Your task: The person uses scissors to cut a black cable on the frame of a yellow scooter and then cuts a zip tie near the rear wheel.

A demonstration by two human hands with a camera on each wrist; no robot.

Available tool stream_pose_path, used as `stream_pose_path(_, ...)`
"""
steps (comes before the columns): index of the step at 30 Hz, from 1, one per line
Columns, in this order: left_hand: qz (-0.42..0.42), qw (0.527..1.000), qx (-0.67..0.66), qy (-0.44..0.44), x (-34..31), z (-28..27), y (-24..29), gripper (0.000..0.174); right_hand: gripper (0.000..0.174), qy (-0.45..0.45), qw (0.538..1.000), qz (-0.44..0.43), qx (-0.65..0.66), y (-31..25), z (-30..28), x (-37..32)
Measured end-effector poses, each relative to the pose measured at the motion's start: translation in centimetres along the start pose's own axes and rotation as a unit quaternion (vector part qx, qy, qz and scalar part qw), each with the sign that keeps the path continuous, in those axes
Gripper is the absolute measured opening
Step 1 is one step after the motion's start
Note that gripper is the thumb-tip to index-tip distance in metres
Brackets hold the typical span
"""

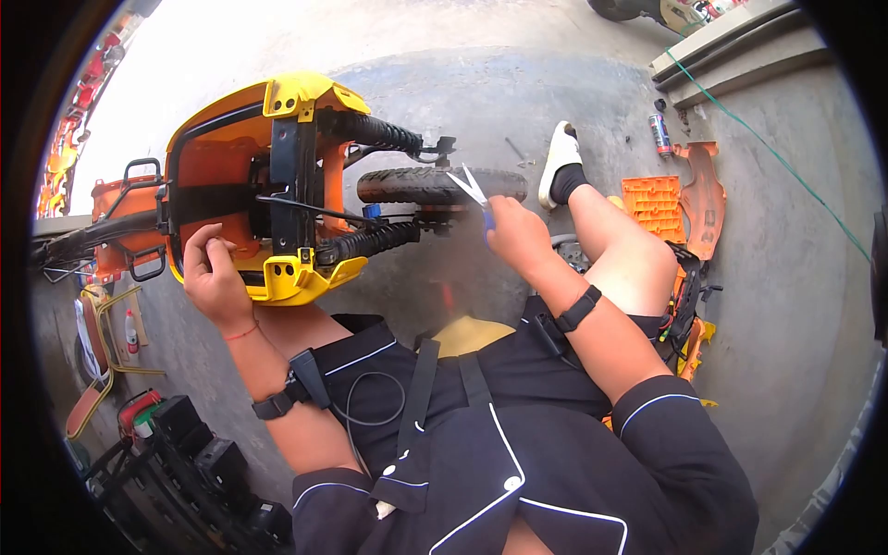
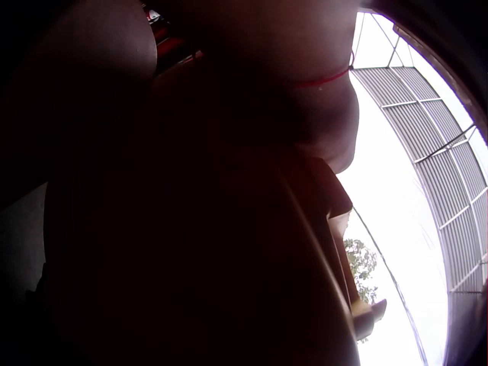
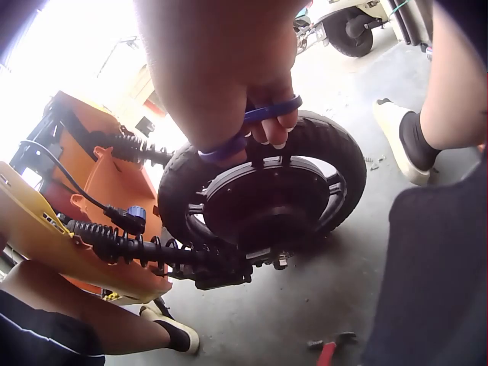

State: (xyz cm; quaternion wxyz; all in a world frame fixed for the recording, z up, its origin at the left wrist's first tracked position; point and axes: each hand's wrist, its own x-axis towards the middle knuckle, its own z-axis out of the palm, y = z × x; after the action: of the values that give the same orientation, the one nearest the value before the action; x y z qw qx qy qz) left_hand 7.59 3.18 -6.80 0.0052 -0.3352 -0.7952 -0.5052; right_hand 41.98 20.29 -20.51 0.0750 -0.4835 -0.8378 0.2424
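Note:
Blue-handled scissors (image 1: 474, 191) are held in my right hand (image 1: 520, 236), fingers through the loops, with the blades parted over the black tyre (image 1: 435, 187). In the right wrist view the blue handles (image 3: 273, 112) show at the fingers of my right hand (image 3: 229, 84), above the wheel hub (image 3: 267, 200); the blades are hidden there. My left hand (image 1: 215, 282) rests with loosely bent fingers against the side of the yellow and orange vehicle body (image 1: 305, 92). The left wrist view is dark, with part of a panel (image 2: 339, 229) beside the hand.
Two black springs (image 1: 370, 242) flank the wheel. An orange grid part (image 1: 653, 205), a curved orange part (image 1: 705, 199) and a can (image 1: 659, 134) lie at the right. A red-handled hammer (image 3: 328, 352) lies on the floor. Black batteries (image 1: 180, 424) and a chair (image 1: 91, 407) stand at the left.

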Motion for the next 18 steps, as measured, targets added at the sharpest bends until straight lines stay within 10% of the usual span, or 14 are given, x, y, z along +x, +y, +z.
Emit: stream_pose_path(18,-0.004,1.0,0.018,-0.006,-0.1,0.0,0.2,0.019,0.01,0.061,0.978,-0.065,-0.188,-0.4,2.1,0.3)
